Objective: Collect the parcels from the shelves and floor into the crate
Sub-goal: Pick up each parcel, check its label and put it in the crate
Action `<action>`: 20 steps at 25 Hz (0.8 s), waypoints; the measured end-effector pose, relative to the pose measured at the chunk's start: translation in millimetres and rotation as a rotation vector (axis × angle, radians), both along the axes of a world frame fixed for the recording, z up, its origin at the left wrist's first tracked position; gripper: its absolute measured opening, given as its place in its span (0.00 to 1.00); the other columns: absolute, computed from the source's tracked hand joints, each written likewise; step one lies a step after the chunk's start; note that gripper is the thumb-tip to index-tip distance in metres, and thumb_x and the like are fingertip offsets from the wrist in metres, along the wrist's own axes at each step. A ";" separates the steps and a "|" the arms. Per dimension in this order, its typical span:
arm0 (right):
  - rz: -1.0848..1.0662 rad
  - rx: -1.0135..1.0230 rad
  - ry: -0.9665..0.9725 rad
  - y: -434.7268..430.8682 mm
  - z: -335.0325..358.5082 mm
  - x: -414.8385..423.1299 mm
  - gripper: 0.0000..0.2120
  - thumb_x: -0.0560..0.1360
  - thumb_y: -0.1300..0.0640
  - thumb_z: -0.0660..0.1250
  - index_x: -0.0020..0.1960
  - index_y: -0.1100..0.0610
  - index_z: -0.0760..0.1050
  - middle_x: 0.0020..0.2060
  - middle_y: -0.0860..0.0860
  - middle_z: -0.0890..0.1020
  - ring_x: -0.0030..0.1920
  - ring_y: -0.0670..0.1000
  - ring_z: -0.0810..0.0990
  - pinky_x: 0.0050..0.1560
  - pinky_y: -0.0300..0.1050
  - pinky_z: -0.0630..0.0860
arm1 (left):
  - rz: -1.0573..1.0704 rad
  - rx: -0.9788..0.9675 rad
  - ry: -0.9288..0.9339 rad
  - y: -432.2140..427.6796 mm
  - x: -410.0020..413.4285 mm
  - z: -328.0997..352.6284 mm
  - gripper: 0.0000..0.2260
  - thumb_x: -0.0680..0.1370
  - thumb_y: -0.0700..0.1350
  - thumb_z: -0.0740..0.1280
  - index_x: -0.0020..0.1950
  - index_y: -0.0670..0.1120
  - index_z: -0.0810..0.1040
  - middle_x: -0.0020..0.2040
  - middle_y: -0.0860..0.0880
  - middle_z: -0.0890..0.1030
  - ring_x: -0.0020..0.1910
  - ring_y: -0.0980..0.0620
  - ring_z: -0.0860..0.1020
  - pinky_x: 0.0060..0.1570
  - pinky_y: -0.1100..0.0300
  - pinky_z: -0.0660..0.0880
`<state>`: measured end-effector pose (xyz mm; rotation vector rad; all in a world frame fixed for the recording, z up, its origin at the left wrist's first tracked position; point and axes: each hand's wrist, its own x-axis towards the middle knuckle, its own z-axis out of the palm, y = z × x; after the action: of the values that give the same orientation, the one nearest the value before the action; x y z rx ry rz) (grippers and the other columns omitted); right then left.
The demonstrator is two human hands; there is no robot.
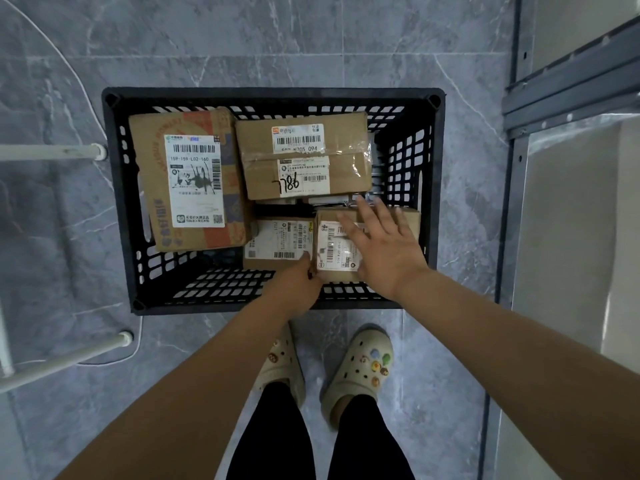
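Black slatted plastic crate (277, 93) on grey marble floor (242, 36). Small brown cardboard parcel with white label (332, 251) in crate's near right corner. Left grip (294, 289) curled round that parcel's near left corner, pinching it. Right grip (384, 247): fingers spread straight, lying flat on parcel top, clasping nothing. Large orange-printed carton (190, 181) along left wall; taped brown box (304, 157) by far wall.

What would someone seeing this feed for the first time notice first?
The black crate on the grey floor, mid-frame, is packed with cardboard parcels. A big box with orange print sits at its left, and a box marked 7786 at the far side. Next come the hands at the crate's near right: the right hand is spread open over a small box, and the left hand is at that box's near-left edge.
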<state>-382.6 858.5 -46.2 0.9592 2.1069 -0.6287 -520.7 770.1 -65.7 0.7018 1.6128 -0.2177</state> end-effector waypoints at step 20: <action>-1.464 -0.110 1.026 33.1 433.3 0.1 0.24 0.77 0.61 0.64 0.71 0.52 0.63 0.63 0.51 0.74 0.57 0.45 0.75 0.45 0.28 0.73 | 0.189 0.796 -0.258 115.4 -50.4 444.9 0.22 0.77 0.47 0.67 0.70 0.52 0.66 0.61 0.53 0.74 0.67 0.52 0.71 0.68 0.50 0.68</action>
<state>-382.5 891.5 387.1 2.4220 1.6354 -2.2744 -571.1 885.5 379.2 1.1115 1.4815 0.6656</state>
